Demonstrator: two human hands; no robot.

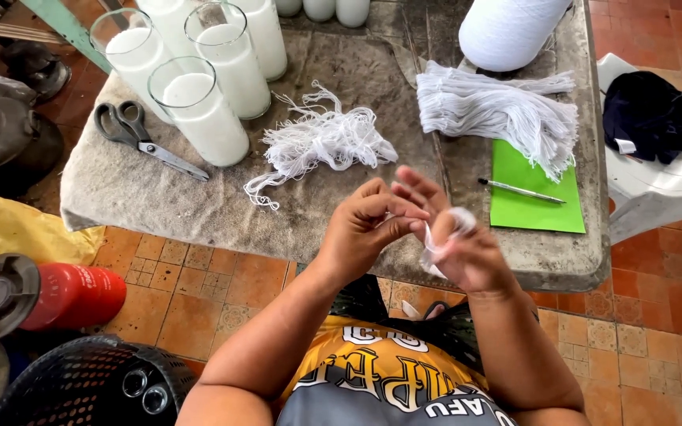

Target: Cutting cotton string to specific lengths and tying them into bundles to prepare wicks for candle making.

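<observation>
Both hands meet above the near edge of the counter [159,197], a worn, grey, cloth-covered slab standing on a floor of orange patterned tiles [222,284]. The left hand [369,229] pinches closed on a strand of white string [436,241], which is wound around the fingers of the right hand [467,248]. On the counter lie scissors [140,134], glass candles [199,102], a loose tangle of cut string [321,142], a neater bundle [499,110], and a pen [522,190] on a green sheet [534,209]. A white plastic chair [665,185] stands to the right.
</observation>
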